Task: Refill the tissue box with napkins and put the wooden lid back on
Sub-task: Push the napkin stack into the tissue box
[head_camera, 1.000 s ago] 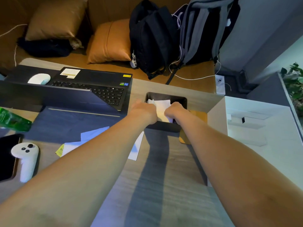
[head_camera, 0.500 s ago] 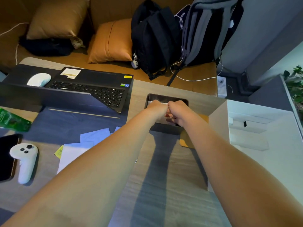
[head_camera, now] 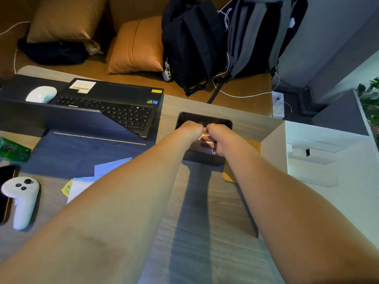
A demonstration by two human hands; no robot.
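A dark, open-topped tissue box stands at the far side of the table. Both my hands reach down into it. My left hand and my right hand are side by side with fingers curled down onto the napkins. Only a small pale patch of napkin shows between the hands; the stack beneath them is hidden. The wooden lid lies flat on the table just right of the box, partly covered by my right forearm.
An open laptop with a white mouse on it sits left of the box. Loose papers, a white controller, a phone and a green packet lie at the left. A white cabinet borders the right.
Both hands have pushed the white napkins down and forward into the box. The napkins showed plainly above the rim a second ago and are nearly hidden now.
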